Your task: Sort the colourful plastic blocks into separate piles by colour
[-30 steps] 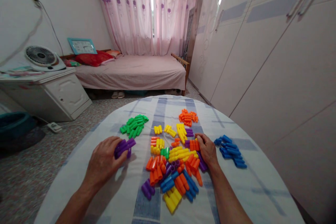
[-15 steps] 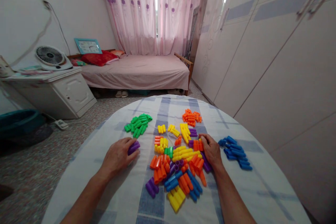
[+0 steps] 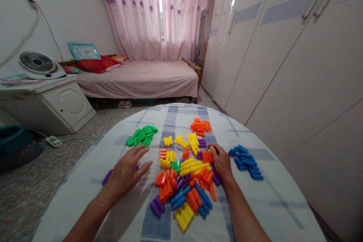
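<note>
Plastic pieces (image 3: 193, 167) glossy; tablecloth (image 3: 272, 204) matt fabric; wardrobe (image 3: 283, 68) glossy.

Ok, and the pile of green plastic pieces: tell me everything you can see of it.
The pile of green plastic pieces is bright green and glossy, made of small, rounded, tube-like pieces. They lie mostly on their sides, slanting much the same way, some side by side and some overlapping; an exact count is hard to tell. It rests on the blue-and-white tablecloth, toward the table's far left. The left hand is just on its near side; whether fingertips touch it is unclear.
</note>
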`<action>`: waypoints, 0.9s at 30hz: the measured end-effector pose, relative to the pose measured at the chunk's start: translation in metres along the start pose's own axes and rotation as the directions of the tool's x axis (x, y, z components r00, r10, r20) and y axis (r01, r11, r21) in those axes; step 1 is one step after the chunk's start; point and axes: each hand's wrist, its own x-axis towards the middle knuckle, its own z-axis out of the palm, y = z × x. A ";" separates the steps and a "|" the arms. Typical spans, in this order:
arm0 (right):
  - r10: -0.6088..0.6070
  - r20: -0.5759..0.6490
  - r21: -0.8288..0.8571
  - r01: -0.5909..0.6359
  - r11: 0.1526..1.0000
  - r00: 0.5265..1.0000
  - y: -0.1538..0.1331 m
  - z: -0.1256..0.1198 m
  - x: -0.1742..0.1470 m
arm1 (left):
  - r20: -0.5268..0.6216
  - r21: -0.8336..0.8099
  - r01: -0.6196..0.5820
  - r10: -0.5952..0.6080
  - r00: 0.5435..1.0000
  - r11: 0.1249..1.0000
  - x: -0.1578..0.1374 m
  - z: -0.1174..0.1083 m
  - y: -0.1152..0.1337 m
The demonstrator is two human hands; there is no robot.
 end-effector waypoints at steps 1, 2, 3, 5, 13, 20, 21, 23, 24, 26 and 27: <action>0.003 0.005 0.003 -0.003 1.000 1.000 0.000 0.000 0.000 | -0.015 -0.053 -0.034 0.033 0.999 0.998 0.013 0.003 0.015; 0.009 0.008 0.007 -0.009 1.000 1.000 -0.001 0.000 0.000 | -0.011 -0.105 -0.080 0.079 0.997 0.991 0.028 0.008 0.031; 0.018 0.011 0.014 -0.018 1.000 1.000 -0.001 0.000 0.000 | 0.005 -0.151 -0.128 0.130 0.991 0.980 0.044 0.014 0.048; 0.032 0.012 0.037 -0.032 0.999 0.999 -0.002 -0.001 -0.001 | 0.060 -0.194 -0.203 0.219 0.974 0.960 0.074 0.031 0.082; 0.041 0.011 0.132 -0.042 0.990 0.999 -0.001 -0.002 0.000 | 0.352 0.025 -0.228 0.204 0.913 0.973 0.137 0.105 0.148; 0.025 0.011 0.075 -0.026 0.997 1.000 0.000 -0.002 0.000 | 0.321 0.023 -0.204 0.186 0.928 0.979 0.145 0.115 0.156; 0.022 0.011 0.067 -0.022 0.998 1.000 0.000 -0.002 0.000 | 0.309 0.020 -0.209 0.192 0.931 0.978 0.146 0.111 0.157; 0.013 0.010 0.061 -0.014 0.998 1.000 0.001 -0.002 0.000 | 0.253 0.011 -0.212 0.203 0.946 0.977 0.145 0.096 0.155; 0.012 0.009 0.063 -0.012 0.998 1.000 0.001 -0.002 0.000 | 0.204 0.002 -0.213 0.208 0.957 0.977 0.143 0.085 0.152; 0.016 0.004 0.068 -0.017 0.998 1.000 0.001 -0.002 0.000 | 0.075 -0.017 -0.221 0.222 0.972 0.975 0.132 0.058 0.138; 0.018 0.006 0.067 -0.019 0.998 1.000 0.001 -0.002 0.000 | 0.039 -0.019 -0.220 0.221 0.975 0.975 0.123 0.043 0.127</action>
